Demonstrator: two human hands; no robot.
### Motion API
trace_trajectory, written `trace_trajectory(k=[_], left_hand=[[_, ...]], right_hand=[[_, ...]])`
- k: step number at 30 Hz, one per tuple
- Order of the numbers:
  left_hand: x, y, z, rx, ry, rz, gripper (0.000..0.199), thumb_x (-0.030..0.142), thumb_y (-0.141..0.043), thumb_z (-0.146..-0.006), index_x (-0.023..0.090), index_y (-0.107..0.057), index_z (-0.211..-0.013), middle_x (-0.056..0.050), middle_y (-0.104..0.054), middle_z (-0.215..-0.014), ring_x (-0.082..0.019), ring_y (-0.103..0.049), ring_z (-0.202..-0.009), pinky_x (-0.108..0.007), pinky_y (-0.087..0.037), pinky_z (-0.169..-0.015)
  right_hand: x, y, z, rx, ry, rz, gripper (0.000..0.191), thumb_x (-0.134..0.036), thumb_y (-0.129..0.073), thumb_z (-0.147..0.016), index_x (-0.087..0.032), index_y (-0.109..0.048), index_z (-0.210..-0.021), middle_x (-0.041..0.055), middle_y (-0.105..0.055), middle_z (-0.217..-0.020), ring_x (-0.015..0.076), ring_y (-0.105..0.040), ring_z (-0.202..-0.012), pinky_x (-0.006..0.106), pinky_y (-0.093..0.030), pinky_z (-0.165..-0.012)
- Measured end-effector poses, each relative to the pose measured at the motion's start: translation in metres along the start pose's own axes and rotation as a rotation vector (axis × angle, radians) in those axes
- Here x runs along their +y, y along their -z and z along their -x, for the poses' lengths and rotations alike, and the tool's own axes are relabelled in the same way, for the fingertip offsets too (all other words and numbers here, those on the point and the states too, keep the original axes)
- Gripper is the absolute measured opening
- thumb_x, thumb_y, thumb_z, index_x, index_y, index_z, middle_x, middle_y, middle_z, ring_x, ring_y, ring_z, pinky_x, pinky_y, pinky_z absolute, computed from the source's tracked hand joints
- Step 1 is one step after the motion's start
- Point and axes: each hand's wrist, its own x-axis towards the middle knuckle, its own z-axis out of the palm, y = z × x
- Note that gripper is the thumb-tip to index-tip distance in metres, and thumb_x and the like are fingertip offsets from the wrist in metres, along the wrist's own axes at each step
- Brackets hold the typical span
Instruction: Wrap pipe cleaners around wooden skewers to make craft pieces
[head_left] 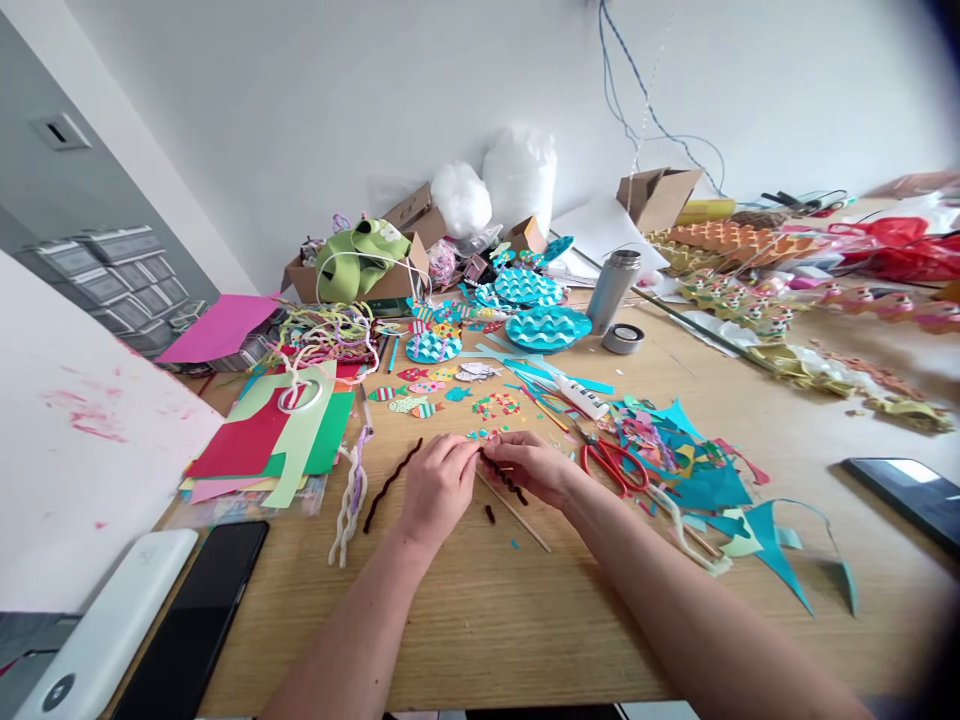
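Note:
My left hand (441, 488) and my right hand (534, 466) meet fingertip to fingertip low over the table, both closed in a pinch. Between them is a dark brown, wavy pipe cleaner (514, 487), its free end trailing below my right fingers. A thin wooden stick (519, 520) slants out from under the fingertips; whether it is gripped I cannot tell. Left of my left hand lies a second brown pipe cleaner (391, 487). A short brown scrap (490, 514) rests beside the stick. Red-handled scissors (616, 468) lie right of my right hand.
Paper fish (409, 405), a glue tube (581, 397) and blue paper scraps (705, 485) lie beyond and to the right. Coloured sheets (315, 440) are stacked left. A steel bottle (613, 290) stands behind a tape roll (623, 339). A black phone (191, 620) lies front left.

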Motion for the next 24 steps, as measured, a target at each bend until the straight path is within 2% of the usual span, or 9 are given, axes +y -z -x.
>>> trace_trajectory(k=[4, 12, 24], left_hand=[[0.0, -0.0009, 0.0001, -0.012, 0.02, 0.029, 0.016, 0.014, -0.051, -0.086, 0.017, -0.067, -0.086, -0.006, -0.068, -0.081, -0.018, -0.061, -0.077, -0.031, -0.048, -0.073], [0.0008, -0.0049, 0.0016, -0.052, 0.155, 0.187, 0.015, 0.012, -0.053, -0.082, 0.015, -0.068, -0.081, -0.006, -0.068, -0.076, -0.016, -0.061, -0.072, -0.028, -0.048, -0.069], [0.0043, -0.0055, -0.002, -0.076, 0.307, 0.314, 0.014, 0.012, -0.054, -0.079, 0.015, -0.066, -0.071, -0.005, -0.065, -0.069, -0.014, -0.058, -0.064, -0.024, -0.045, -0.063]], right_hand=[[-0.0011, -0.0026, 0.0011, -0.009, 0.004, -0.014, 0.027, -0.037, -0.078, -0.06, -0.014, -0.062, -0.062, 0.0001, -0.06, -0.056, 0.0098, -0.05, -0.053, 0.023, -0.038, -0.053], [-0.0019, -0.0051, 0.0021, -0.022, 0.036, -0.006, 0.025, -0.035, -0.076, -0.06, -0.014, -0.063, -0.059, 0.0003, -0.059, -0.054, 0.0099, -0.049, -0.052, 0.024, -0.036, -0.051], [-0.0019, -0.0064, 0.002, 0.026, 0.045, 0.07, 0.02, -0.032, -0.072, -0.057, -0.015, -0.062, -0.058, 0.0002, -0.06, -0.055, 0.0102, -0.048, -0.051, 0.025, -0.033, -0.053]])
